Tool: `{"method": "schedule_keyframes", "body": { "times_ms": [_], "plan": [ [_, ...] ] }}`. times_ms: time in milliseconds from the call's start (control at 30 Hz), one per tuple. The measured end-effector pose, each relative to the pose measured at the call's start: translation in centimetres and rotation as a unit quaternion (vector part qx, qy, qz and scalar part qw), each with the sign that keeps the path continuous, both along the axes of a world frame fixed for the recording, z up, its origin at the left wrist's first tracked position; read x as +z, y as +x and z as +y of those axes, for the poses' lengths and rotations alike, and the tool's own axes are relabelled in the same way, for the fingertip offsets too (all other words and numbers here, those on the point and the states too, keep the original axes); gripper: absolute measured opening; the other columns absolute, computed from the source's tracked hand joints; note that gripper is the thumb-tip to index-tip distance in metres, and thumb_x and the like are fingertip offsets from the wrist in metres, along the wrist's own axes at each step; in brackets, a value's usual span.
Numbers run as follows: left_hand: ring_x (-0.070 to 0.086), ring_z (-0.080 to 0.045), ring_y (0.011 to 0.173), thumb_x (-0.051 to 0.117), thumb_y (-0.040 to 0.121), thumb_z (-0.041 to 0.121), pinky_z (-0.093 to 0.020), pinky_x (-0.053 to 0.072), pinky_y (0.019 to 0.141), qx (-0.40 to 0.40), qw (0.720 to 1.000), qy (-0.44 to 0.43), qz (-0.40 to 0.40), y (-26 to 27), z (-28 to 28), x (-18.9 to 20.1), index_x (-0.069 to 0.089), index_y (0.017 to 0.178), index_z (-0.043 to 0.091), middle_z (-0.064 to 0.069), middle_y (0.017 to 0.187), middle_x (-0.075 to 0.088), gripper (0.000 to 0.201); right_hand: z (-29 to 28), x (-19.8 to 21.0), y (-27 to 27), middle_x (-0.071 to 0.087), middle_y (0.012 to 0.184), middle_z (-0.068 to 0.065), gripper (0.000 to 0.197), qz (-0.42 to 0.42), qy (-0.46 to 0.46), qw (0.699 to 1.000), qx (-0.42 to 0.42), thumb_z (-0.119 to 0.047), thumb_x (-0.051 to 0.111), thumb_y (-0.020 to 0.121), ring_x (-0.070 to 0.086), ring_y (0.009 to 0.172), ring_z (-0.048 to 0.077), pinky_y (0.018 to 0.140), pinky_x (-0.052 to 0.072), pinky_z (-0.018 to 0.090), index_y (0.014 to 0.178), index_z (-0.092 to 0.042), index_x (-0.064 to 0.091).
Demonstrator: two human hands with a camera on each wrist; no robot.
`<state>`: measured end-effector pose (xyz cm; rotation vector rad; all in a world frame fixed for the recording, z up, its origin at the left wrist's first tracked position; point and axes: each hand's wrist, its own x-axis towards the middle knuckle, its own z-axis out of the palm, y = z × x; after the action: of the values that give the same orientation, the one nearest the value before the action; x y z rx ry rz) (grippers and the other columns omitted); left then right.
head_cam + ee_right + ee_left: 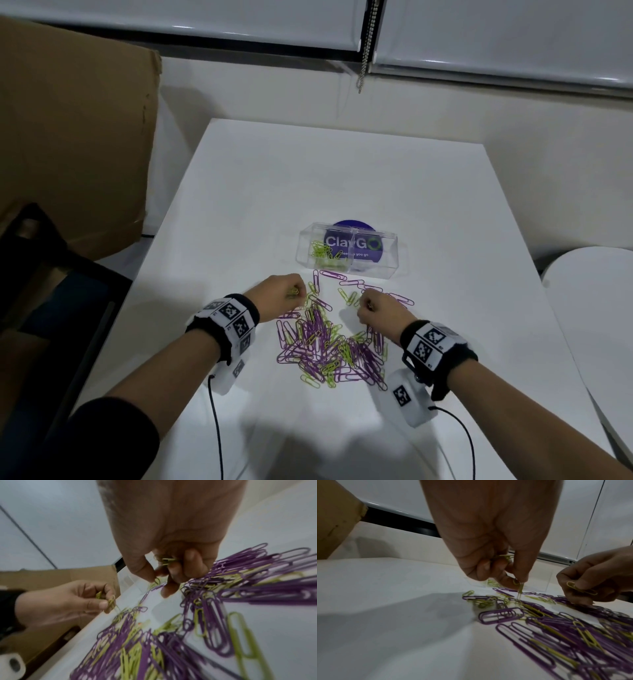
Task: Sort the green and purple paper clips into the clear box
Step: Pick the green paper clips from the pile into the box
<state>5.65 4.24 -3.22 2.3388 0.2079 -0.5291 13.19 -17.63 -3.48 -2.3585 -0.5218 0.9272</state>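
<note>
A mixed pile of green and purple paper clips (334, 346) lies on the white table (342, 178). Behind it stands the clear box (347, 251), with green clips (323, 251) in its left compartment. My left hand (282, 291) hovers at the pile's far left edge and pinches several green clips (519, 586), with more tucked in its palm (502, 557). My right hand (378, 308) is over the pile's far right side, its fingers curled round a bunch of green clips (167, 561) and pinching one more (157, 580).
A large cardboard box (75, 137) stands left of the table. A purple round sticker (352, 240) shows through the clear box. Closed window blinds (479, 34) fill the back wall. A white round surface (592, 308) sits at the right. Cables (215, 428) trail from both wrist cameras.
</note>
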Motion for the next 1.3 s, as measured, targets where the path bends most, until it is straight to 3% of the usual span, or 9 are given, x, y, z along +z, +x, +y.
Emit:
{"method": "schedule_keyframes", "body": {
  "times_ms": [100,267,433,600,767,900,1000,1167,1300],
  "plan": [
    [0.057,-0.022,0.100,0.041,0.097,0.014,-0.030,0.044,0.089,-0.007,1.000,0.006,0.007,0.1,-0.2,0.2,0.052,0.123,0.016,-0.001,0.110,0.056,0.028,-0.1,0.4,0.3,0.055,0.068,0.003,0.012,0.016,0.020,0.999,-0.021,-0.005,0.043,0.085,0.047,0.055,0.012,0.052,0.036,0.024,0.088,-0.016,0.045],
    [0.042,-0.013,0.058,0.036,0.095,0.010,-0.024,0.036,0.057,0.025,0.999,-0.012,0.020,0.1,-0.3,0.1,0.049,0.096,0.019,0.002,0.078,0.052,0.016,-0.6,0.5,0.4,0.056,0.066,-0.004,0.024,0.032,0.007,0.999,0.003,-0.002,0.039,0.086,0.047,0.056,0.009,0.053,0.038,0.018,0.084,-0.019,0.056],
    [0.046,-0.018,0.076,0.042,0.095,0.022,-0.027,0.037,0.067,0.066,0.997,-0.022,0.012,0.0,0.1,-0.1,0.045,0.075,0.024,0.001,0.082,0.053,0.020,-1.2,0.1,-0.1,0.053,0.077,-0.001,0.012,0.006,-0.005,0.999,0.044,-0.019,0.051,0.090,0.047,0.069,0.013,0.062,0.034,0.023,0.078,-0.015,0.050],
    [0.031,-0.012,0.058,0.063,0.085,0.036,-0.025,0.025,0.054,0.053,0.998,0.028,0.003,0.1,0.2,0.0,0.032,0.065,0.023,0.005,0.065,0.037,0.039,-1.6,-0.4,-0.4,0.057,0.097,0.000,0.018,-0.046,-0.077,0.985,0.150,-0.026,0.060,0.086,0.051,0.082,0.015,0.074,0.040,0.024,0.101,-0.017,0.057],
    [0.046,-0.011,0.069,0.051,0.094,0.024,-0.021,0.036,0.060,0.040,0.999,0.014,0.001,-0.1,0.4,-0.3,0.043,0.080,0.019,0.006,0.078,0.050,0.016,-1.4,-0.4,-0.9,0.061,0.114,0.002,0.023,-0.086,-0.105,0.971,0.197,-0.025,0.057,0.088,0.058,0.099,0.021,0.083,0.044,0.030,0.109,-0.014,0.058],
    [0.052,-0.005,0.064,0.041,0.098,0.019,-0.013,0.040,0.057,0.044,0.997,-0.039,0.042,-0.3,0.4,-0.3,0.056,0.113,0.015,0.007,0.074,0.054,0.021,-0.9,-0.4,-0.9,0.061,0.104,0.007,0.007,-0.098,-0.126,0.962,0.220,-0.022,0.053,0.090,0.054,0.087,0.020,0.080,0.044,0.031,0.089,-0.016,0.054],
    [0.055,-0.012,0.078,0.034,0.100,0.015,-0.013,0.040,0.062,0.028,0.998,-0.030,0.052,-0.3,0.4,-0.1,0.059,0.116,0.013,0.001,0.089,0.059,0.030,-0.9,-0.4,-0.9,0.053,0.089,0.004,0.009,-0.091,-0.107,0.969,0.203,-0.019,0.051,0.089,0.050,0.081,0.019,0.072,0.040,0.027,0.082,-0.015,0.047],
    [0.054,-0.022,0.104,0.030,0.101,0.015,-0.028,0.039,0.090,0.036,0.998,-0.036,0.037,-0.2,0.6,-0.2,0.060,0.111,0.009,-0.010,0.119,0.060,0.032,-1.3,0.0,-0.5,0.059,0.089,0.004,0.008,-0.059,-0.029,0.992,0.105,-0.010,0.047,0.090,0.052,0.080,0.018,0.069,0.038,0.024,0.095,-0.015,0.053],
    [0.050,-0.015,0.085,0.040,0.097,0.036,-0.026,0.036,0.075,0.061,0.997,-0.034,0.018,0.1,0.5,-0.3,0.051,0.085,0.018,0.002,0.087,0.055,0.024,-1.4,0.0,0.0,0.057,0.075,-0.002,0.027,-0.017,0.004,0.999,0.040,-0.007,0.040,0.091,0.050,0.063,0.011,0.059,0.038,0.023,0.106,-0.022,0.056]
  ]
}}
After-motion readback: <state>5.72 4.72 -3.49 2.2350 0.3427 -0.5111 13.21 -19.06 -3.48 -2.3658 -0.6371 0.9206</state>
